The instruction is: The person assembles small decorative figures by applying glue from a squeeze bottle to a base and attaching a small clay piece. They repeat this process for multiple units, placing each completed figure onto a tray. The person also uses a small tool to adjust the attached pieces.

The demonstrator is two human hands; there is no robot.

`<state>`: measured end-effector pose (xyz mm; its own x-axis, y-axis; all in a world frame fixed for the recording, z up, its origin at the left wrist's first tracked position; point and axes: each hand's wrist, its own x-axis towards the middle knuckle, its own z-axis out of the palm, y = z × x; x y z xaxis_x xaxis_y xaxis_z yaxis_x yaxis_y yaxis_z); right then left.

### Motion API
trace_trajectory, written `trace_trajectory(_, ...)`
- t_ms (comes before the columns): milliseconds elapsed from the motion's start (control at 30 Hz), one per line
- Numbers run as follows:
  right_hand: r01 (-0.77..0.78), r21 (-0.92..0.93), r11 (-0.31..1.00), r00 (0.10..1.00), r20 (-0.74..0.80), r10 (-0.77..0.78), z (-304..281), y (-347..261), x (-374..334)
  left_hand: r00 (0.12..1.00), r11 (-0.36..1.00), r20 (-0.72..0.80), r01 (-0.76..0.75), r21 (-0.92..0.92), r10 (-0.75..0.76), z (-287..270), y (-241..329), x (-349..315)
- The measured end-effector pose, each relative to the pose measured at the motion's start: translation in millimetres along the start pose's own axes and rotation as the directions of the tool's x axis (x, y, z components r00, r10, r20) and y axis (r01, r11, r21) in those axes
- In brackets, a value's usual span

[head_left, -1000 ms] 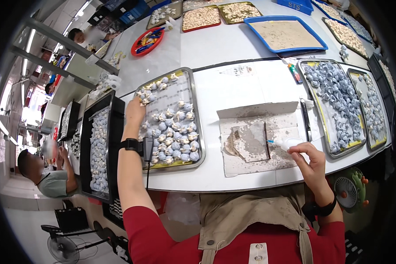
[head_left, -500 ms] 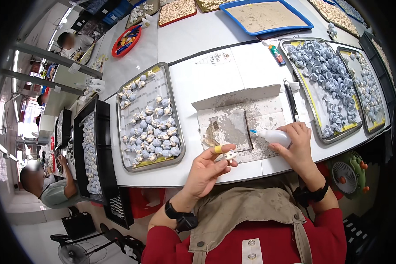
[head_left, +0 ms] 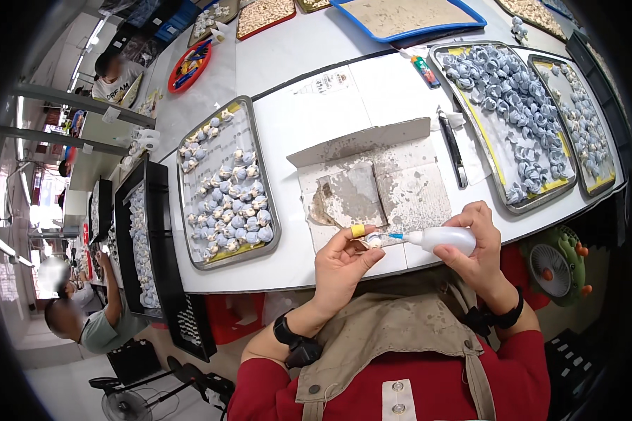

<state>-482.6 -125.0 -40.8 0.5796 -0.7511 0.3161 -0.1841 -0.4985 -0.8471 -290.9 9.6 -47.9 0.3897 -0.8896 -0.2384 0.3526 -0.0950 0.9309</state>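
Observation:
A small white figurine piece (head_left: 374, 241) is pinched between the thumb and fingers of my left hand (head_left: 337, 272), which wears a yellow band on one finger. Fingers partly hide the piece. My right hand (head_left: 483, 258) grips a white squeeze bottle (head_left: 446, 239), tipped sideways so that its blue nozzle points left. The nozzle tip is right by the piece; whether it touches cannot be made out. Just beyond both hands lies a stained, folded cardboard sheet (head_left: 418, 189) with a greyish, glue-crusted patch on it.
Left stands a metal tray (head_left: 272, 224) of blue-and-white figurines. Another tray (head_left: 500, 184) at right holds blue-grey shell-like pieces, beside a narrower tray (head_left: 595, 188). A black-handled tool (head_left: 451, 147), a red basket (head_left: 189, 67) and a blue tray (head_left: 407, 49) lie farther off. People sit at left.
The bottle has come left and its nozzle is now at the white piece, instead of over the cardboard. My left hand has turned slightly. The whole view has shifted a little.

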Motion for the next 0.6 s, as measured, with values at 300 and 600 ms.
trace_trajectory(300,0.192,-0.157,0.969,0.981,-0.009,-0.196,1,-20,7,0.997,0.997,-0.013,-0.073,0.031,0.073,-3,-2,-4)
trace_trajectory(600,0.211,-0.2,0.957,0.978,0.03,-0.209,7,-27,12,0.997,0.997,0.013,-0.073,0.039,0.072,-5,-2,-5)
